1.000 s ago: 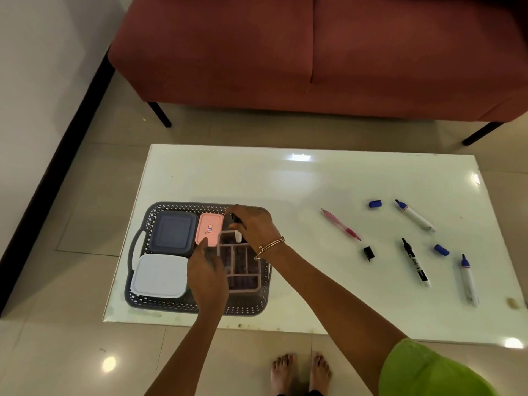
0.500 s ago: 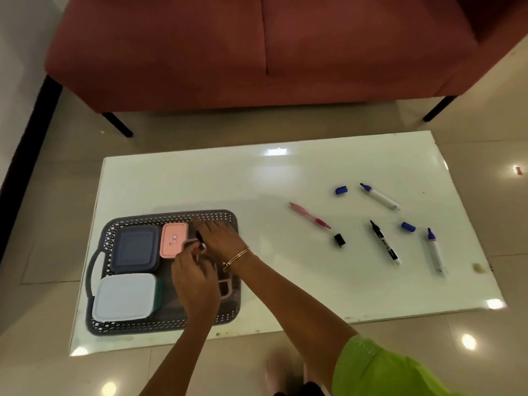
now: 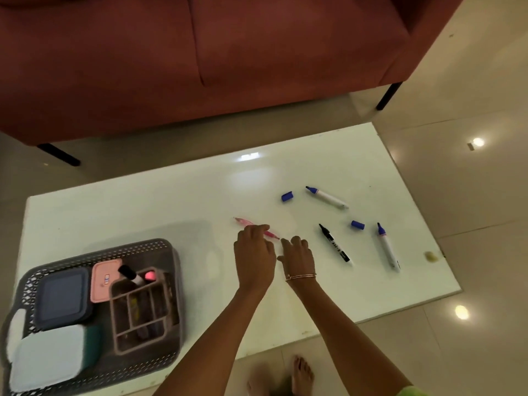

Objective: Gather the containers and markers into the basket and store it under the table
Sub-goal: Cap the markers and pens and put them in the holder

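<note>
My left hand (image 3: 254, 252) rests over the near end of a pink pen (image 3: 245, 222) lying mid-table, fingertips closed on it. Just to its right, my right hand (image 3: 297, 252) is curled down on the table, and whatever is under it is hidden. A grey basket (image 3: 160, 247) at the table's near left holds a dark blue container (image 3: 61, 295), a pink container (image 3: 103, 278), a pale container (image 3: 48, 355) and a brown divided organizer (image 3: 113, 304) with a black-capped marker (image 3: 130, 274) standing in it. A black marker (image 3: 334, 242), two blue markers (image 3: 327, 197) (image 3: 387, 247) and two blue caps (image 3: 287, 196) (image 3: 357, 225) lie to the right.
The white glossy table (image 3: 143, 204) stands on a tiled floor, with a red sofa (image 3: 200, 52) behind it. A small yellowish lump (image 3: 430, 255) sits near the table's right edge. My bare feet (image 3: 303, 375) are at the near edge.
Both hands left the basket and moved right to the pink pen. A black-capped marker now stands in the organizer. The black cap by the pen is no longer visible.
</note>
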The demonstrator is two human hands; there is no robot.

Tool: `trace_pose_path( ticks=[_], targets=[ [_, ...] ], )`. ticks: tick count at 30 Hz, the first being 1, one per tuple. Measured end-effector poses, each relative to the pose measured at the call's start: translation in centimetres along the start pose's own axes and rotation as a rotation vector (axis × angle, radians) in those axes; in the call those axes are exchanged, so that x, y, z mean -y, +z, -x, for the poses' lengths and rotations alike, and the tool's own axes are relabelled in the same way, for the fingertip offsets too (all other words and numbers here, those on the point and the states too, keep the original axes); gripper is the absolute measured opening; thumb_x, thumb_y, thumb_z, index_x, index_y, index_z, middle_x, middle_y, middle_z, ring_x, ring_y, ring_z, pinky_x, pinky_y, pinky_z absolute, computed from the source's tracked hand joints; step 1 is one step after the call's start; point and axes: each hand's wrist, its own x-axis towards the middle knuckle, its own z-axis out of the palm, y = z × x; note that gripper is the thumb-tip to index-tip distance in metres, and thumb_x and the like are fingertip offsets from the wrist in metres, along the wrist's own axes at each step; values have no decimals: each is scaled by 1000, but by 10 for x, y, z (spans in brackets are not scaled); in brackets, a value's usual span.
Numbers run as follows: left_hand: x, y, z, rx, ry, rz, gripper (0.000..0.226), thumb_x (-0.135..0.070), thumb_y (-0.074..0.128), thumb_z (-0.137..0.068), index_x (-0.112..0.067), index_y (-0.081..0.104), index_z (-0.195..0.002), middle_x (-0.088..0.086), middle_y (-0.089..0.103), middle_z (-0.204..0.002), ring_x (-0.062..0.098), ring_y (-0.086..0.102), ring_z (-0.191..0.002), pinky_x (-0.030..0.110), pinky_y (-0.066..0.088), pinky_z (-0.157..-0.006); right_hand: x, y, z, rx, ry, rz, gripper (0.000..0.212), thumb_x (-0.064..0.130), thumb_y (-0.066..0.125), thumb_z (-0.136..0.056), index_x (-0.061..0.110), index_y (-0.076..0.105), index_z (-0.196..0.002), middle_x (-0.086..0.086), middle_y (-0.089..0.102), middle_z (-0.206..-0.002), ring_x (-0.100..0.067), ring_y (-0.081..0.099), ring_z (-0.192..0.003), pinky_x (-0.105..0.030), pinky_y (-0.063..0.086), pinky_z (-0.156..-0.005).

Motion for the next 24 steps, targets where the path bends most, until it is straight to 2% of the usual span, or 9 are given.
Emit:
trace_pose_path(
  ticks=[3, 6, 9, 11, 13, 16, 18, 21, 24],
  targets=[
    [-6, 25, -9, 64, 5, -13, 28, -7, 54, -88, -12, 59, -116, 9, 61, -118, 24, 56, -109, 35, 47, -88, -14, 11, -3, -57, -74, -12, 33, 3, 88, -37, 12, 61, -56, -6, 57, -58, -20, 56, -49, -20, 32, -32],
    [-8, 43, -11, 90, -80, -35, 28, -12, 55, -89, -14, 58, -117, 8, 61, -119, 22, 56, -109, 32, 46, -87, -32, 3, -6, -90, -113, -153, 17, -6, 70, -64, 6, 65, -75, -13, 62, -76, -30, 62, -70, -29, 44, -47],
    [-18, 61, -5, 171, -203, -29, 31, -29, 57, -88, -18, 56, -117, 3, 63, -114, 20, 55, -107, 32, 44, -86, -66, -22, -6, -239, 117, -511, 27, -4, 61, -78, 4, 66, -103, -17, 63, -100, -29, 62, -89, -36, 51, -79],
    [-33, 77, 1, 247, -268, 16, 35, -40, 60, -84, -19, 57, -113, -1, 66, -108, 18, 57, -103, 32, 44, -84, -91, -41, -6, -288, 237, -681, 29, -1, 68, -76, 4, 66, -104, -17, 65, -99, -27, 63, -88, -33, 51, -85],
    [-54, 100, 7, 312, -310, 36, 40, -47, 61, -81, -20, 57, -110, -2, 67, -107, 17, 59, -102, 32, 45, -82, -114, -56, -8, -253, 314, -806, 26, 3, 74, -73, 5, 69, -98, -14, 69, -94, -19, 66, -83, -28, 53, -81],
    [-85, 129, 10, 350, -384, 34, 47, -52, 61, -79, -17, 56, -110, 0, 65, -109, 20, 60, -102, 32, 45, -77, -141, -69, -14, -199, 440, -938, 23, 7, 74, -73, 8, 70, -96, -9, 72, -85, 6, 63, -63, -8, 47, -49],
    [-98, 145, 9, 324, -431, 23, 50, -54, 62, -77, -13, 55, -106, 4, 65, -105, 24, 62, -98, 34, 47, -73, -154, -72, -20, -210, 464, -973, 22, 10, 73, -73, 9, 71, -95, -7, 73, -78, 7, 64, -59, -9, 40, -39],
    [-104, 160, 5, 290, -461, -22, 44, -49, 59, -82, -11, 55, -103, 6, 65, -102, 24, 63, -93, 33, 47, -70, -162, -74, -29, -205, 442, -1006, 19, 11, 73, -74, 9, 71, -93, -4, 72, -73, -11, 69, -70, -12, 44, -47],
    [-101, 162, 0, 261, -490, -4, 27, -35, 57, -85, -12, 58, -99, 5, 67, -99, 23, 63, -91, 31, 45, -67, -162, -73, -33, -188, 401, -1122, 20, 8, 72, -76, 12, 69, -95, -6, 72, -78, -15, 71, -69, -11, 53, -57]
  ],
)
